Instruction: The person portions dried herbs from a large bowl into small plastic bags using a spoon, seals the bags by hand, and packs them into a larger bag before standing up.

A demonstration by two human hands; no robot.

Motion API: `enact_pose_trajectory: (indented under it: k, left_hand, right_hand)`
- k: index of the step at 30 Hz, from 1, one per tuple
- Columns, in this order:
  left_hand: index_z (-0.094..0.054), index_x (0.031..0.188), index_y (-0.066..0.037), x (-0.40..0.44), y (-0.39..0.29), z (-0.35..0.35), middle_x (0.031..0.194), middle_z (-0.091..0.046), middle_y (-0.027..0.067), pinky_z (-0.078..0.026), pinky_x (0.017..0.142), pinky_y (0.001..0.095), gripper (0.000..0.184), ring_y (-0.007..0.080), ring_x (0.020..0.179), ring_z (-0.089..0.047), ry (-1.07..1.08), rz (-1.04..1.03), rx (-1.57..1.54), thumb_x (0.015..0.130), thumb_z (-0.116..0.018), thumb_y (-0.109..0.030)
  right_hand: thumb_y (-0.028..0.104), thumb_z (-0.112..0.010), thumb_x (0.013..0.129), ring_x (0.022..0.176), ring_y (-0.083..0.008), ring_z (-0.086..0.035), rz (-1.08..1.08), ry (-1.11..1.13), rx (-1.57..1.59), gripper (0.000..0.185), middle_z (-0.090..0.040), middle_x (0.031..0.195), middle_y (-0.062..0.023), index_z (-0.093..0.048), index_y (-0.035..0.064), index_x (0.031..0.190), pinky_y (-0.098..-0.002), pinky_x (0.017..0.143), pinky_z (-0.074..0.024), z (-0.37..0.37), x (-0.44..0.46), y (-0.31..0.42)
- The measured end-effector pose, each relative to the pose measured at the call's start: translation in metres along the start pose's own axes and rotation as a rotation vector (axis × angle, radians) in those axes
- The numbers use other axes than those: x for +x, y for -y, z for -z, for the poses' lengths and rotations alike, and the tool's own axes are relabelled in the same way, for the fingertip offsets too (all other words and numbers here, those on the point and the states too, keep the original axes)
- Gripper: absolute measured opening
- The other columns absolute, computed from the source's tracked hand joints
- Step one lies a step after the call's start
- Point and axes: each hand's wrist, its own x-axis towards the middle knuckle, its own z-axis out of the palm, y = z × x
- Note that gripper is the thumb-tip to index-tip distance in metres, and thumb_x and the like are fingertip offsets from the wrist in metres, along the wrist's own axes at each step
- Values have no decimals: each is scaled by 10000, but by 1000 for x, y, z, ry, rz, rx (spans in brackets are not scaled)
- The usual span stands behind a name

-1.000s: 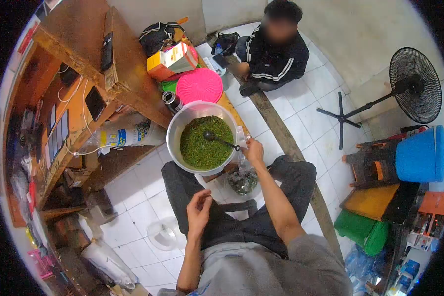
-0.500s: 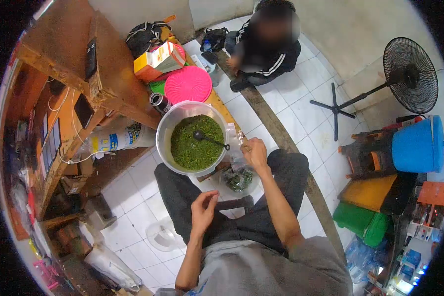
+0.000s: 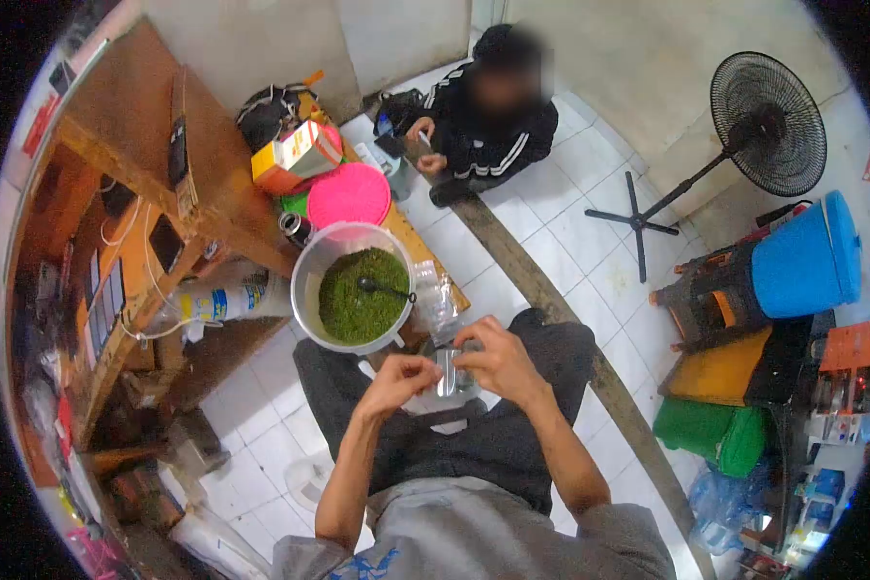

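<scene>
A round pot [image 3: 301, 319] holds chopped green leaves [image 3: 358, 314], with a black ladle [image 3: 387, 289] resting on them. Between my hands, over my lap, is a small clear plastic bag [image 3: 446, 373]. My right hand [image 3: 501, 359] pinches its right side. The fingertips of my left hand [image 3: 399, 382] are pressed together at its left edge. Other clear plastic bags [image 3: 435, 298] lie on the wooden bench right of the pot. Behind the small bag, the container below is mostly hidden.
Beyond the pot are a pink lid [image 3: 349, 194], a black can [image 3: 295, 228] and a box [image 3: 298, 157]. A person [image 3: 498, 121] sits on the floor at the back. A fan [image 3: 768, 126], blue bucket [image 3: 804, 259] and green bin [image 3: 710, 433] stand right; wooden shelving [image 3: 116, 126] is left.
My right hand has come back from beside the pot with a clear bag, and my left hand has risen to meet it. The seated person's hands have come into view. The camera view has shifted.
</scene>
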Motion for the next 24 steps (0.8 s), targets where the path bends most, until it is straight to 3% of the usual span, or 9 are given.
enact_pose_trajectory:
  k: [3,5,7,8,11,16,18,22,24]
  left_hand:
    - [-768,917,-23,-7,12,-14,710,-639,-26,-389,548,228,137,56,612,-516,-218,-85,-142,926,-747,-158]
    - [-762,882,-7,-13,12,-24,735,-681,19,-406,539,233,102,75,602,-553,-318,-54,-229,899,-749,-107]
    - [-768,897,-11,-16,14,-35,733,-683,16,-411,537,231,91,76,607,-563,-370,-56,-281,891,-759,-102]
    - [-769,911,-11,-12,28,-37,727,-681,18,-415,538,229,105,83,609,-571,-382,-85,-330,884,-777,-113]
    - [-763,881,-5,-20,23,-43,719,-676,29,-396,542,242,112,79,599,-541,-426,-60,-415,874,-797,-111]
    - [-761,876,-9,-25,34,-39,720,-679,29,-420,561,239,109,82,612,-552,-421,-95,-418,887,-788,-113]
    - [-744,873,-10,-27,35,-40,748,-680,16,-438,581,240,101,76,641,-561,-491,-155,-221,897,-776,-104]
    - [-702,814,-17,-25,37,-44,749,-668,16,-437,566,251,86,84,627,-553,-533,-182,-157,889,-737,-40]
    - [-682,796,-23,-22,42,-43,720,-637,-3,-420,565,242,101,80,624,-538,-513,-276,-225,885,-730,-35]
  right_hand:
    - [64,-768,765,912,-270,-647,-63,-136,-14,159,-674,987,-71,-747,65,923,-378,790,-549,-12,-6,9]
    - [126,-824,778,798,-244,-689,-406,-161,299,270,-718,940,-115,-735,16,1007,-351,721,-566,-24,-14,24]
    - [177,-857,792,769,-219,-713,-450,-104,450,403,-742,941,-151,-708,-23,1109,-334,699,-583,-39,-21,31]
    - [181,-858,797,862,-215,-739,-495,-53,450,466,-750,1005,-157,-683,-35,1171,-330,766,-602,-42,-24,33]
    - [122,-862,797,885,-187,-746,-503,-55,514,467,-756,1023,-159,-675,-56,1186,-307,787,-601,-43,-23,40]
    - [144,-752,889,896,-256,-766,-442,-34,507,332,-755,984,-185,-680,-31,1161,-354,801,-613,-54,-23,37]
    - [118,-699,914,870,-275,-768,-481,-43,456,284,-758,947,-182,-682,-28,1157,-366,788,-614,-56,-21,38]
    - [93,-679,917,843,-254,-767,-426,-52,322,265,-761,929,-172,-685,-26,1154,-355,764,-612,-69,-22,37]
    - [75,-675,911,805,-220,-761,-544,-124,493,263,-764,924,-165,-688,-22,1155,-339,746,-604,-79,-25,33]
